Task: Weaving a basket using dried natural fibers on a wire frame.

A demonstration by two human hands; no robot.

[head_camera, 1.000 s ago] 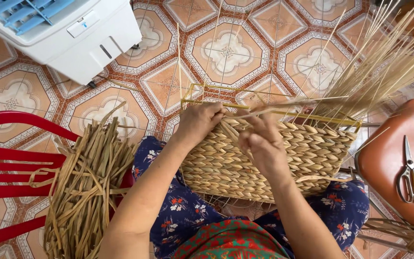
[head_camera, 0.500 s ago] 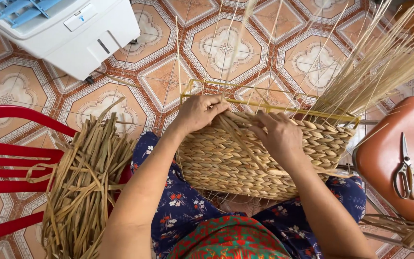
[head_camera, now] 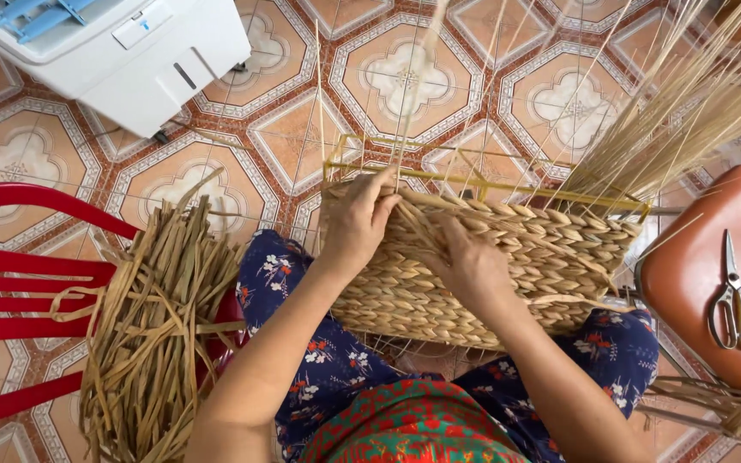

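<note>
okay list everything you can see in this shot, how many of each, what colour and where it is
woven basket: one, tan, half-finished, on the person's lap at centre
yellow frame: one, yellow wire, along the basket's top edge
loose stalks: a sheaf, pale straw, sticking up at upper right of the basket
dried strips: one pile, olive-tan, on the chair at left
chair: one, red, left edge
white appliance: one, white with blue vents, upper left on the floor
stool: one, reddish-brown, right edge
scissors: one pair, metal, lying on the stool
tiled floor: orange and cream patterned tiles
left hand: on the basket's upper left rim
right hand: on the basket's woven side
</note>
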